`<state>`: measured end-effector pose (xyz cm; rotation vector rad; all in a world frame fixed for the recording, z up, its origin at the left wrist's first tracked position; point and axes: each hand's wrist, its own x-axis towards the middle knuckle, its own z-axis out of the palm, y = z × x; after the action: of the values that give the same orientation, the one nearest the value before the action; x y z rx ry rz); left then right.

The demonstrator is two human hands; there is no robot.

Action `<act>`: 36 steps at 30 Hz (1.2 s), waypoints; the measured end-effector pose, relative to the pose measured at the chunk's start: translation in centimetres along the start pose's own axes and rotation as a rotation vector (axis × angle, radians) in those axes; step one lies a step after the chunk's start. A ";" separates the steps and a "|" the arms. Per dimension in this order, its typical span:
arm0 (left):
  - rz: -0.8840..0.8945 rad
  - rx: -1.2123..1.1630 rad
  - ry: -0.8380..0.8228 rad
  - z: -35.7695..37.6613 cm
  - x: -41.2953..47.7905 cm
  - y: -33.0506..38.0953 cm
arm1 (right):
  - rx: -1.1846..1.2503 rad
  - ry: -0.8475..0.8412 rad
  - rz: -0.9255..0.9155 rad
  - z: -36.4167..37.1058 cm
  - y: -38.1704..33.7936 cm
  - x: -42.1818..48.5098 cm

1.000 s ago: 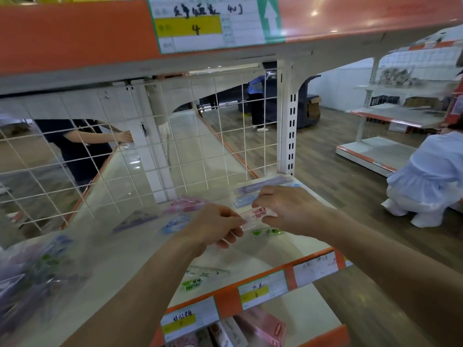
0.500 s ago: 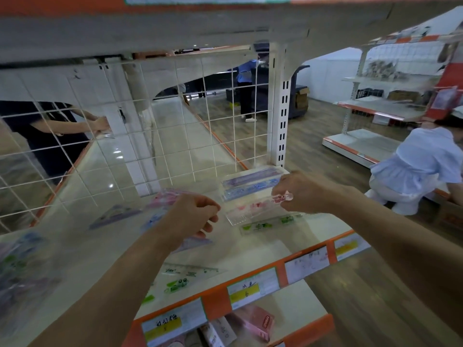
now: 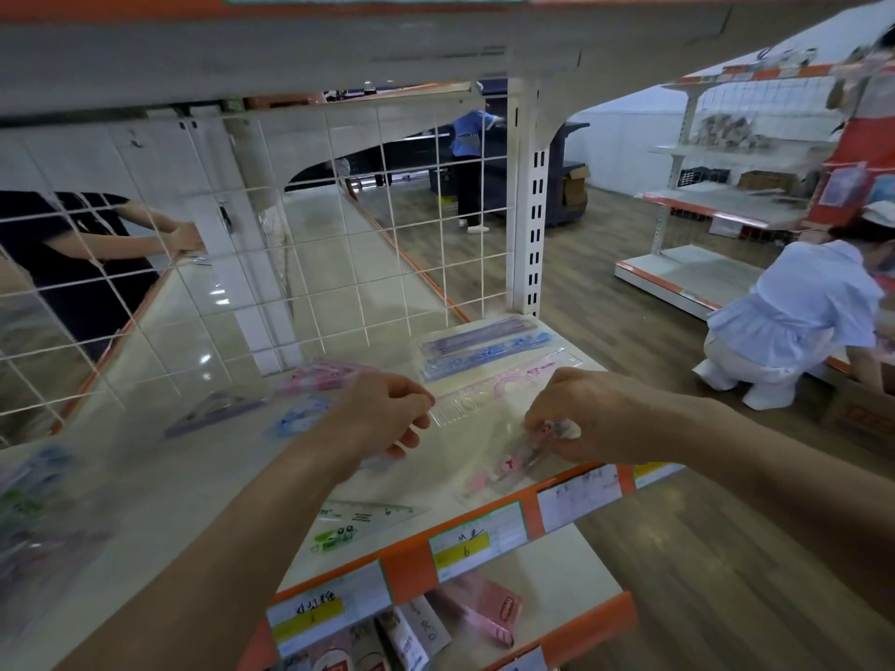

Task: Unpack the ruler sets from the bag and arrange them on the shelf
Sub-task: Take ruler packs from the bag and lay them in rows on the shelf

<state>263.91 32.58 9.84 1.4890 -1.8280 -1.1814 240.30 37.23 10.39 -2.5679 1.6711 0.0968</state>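
Two hands at the shelf; edge label reads "6".
Right hand pinches pink ruler set, slanting below its fingertips toward the front edge; left hand curled, grip cannot be told.

along the front edge of the shelf three price labels are fixed. on the middle label a handwritten "6" is read on a yellow band; the scrawl above it cannot be made out. on the left label handwritten characters are seen across a yellow band, but not legibly. on the right label the writing is too faint. on the lower shelf, digits like "060" are printed on a white pack, and the red brand mark on a pink box is unreadable. print on the pink ruler set by the front edge is blurred.
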 end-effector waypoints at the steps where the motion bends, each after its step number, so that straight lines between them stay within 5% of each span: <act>1: 0.000 0.003 0.000 0.1 -0.1 0.0 | -0.003 -0.002 -0.007 0.0 -0.1 -0.3; 16: -0.016 0.032 0.015 0.4 -1.3 0.9 | -0.020 -0.078 0.101 -0.8 1.3 3.4; 21: -0.018 0.026 0.017 0.7 -1.4 1.2 | 0.073 -0.229 0.131 -0.8 1.0 1.0; 32: -0.006 0.045 0.010 1.0 -1.9 1.7 | -0.019 -0.174 0.197 -0.6 0.4 0.7; 36: -0.012 0.040 0.031 0.3 -2.0 1.5 | -0.077 -0.032 0.128 -0.1 -1.0 1.9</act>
<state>263.43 34.58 11.19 1.5335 -1.8352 -1.1272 242.01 35.91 10.31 -2.4959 1.8543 0.2123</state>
